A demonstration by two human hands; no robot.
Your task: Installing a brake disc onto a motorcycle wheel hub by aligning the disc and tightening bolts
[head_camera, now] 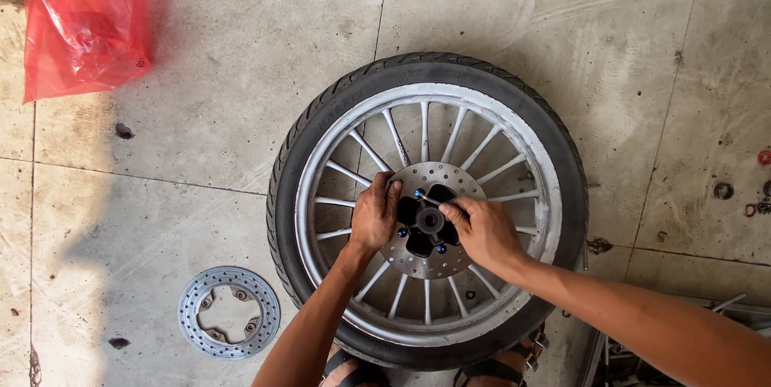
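Head view shows a wheel [428, 210] flat on concrete, its brake disc [418, 254] at the hub. Left hand [374, 214] curls over the disc's nine o'clock edge; right hand [482, 230] pinches at a blue bolt [418, 193] near twelve (start threads gently, disc steady).

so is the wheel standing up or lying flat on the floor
Lying flat. The wheel shows its full round face on the concrete floor, brake disc facing up, left hand and right hand on its hub.

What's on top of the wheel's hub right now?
A drilled brake disc with blue bolts sits on the wheel. The left hand and right hand cover its sides, hiding any other bolts.
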